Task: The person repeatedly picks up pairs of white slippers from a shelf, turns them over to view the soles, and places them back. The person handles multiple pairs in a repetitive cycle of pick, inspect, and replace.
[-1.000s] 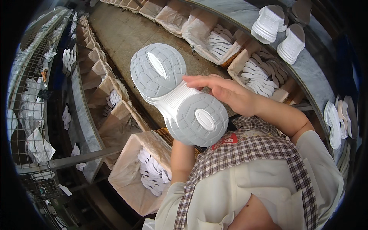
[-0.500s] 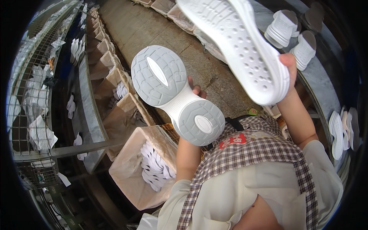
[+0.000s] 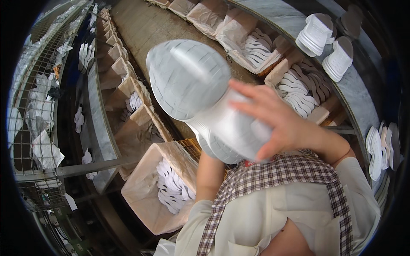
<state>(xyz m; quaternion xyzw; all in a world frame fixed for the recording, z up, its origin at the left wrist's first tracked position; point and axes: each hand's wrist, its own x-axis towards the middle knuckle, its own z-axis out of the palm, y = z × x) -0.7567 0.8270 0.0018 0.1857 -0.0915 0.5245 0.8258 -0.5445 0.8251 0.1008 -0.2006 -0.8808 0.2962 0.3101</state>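
stacked white soles [image 3: 315, 35] rest on the grey shelf [image 3: 273, 10].

Shows grey, block-patterned tread [image 3: 188, 77] atop stacked white shoe soles [image 3: 203, 104], held in midair and slanting from upper left to lower right. Narrows to a white waist, blurred toward the heel.

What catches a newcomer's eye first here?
First, the big grey-and-white shoe sole mid-picture, blurred, with the right hand spread across its heel end. Next, the pale-lined bin at lower left, with a heap of white wavy pieces inside. Then two stacks of white soles on the grey bench at upper right.
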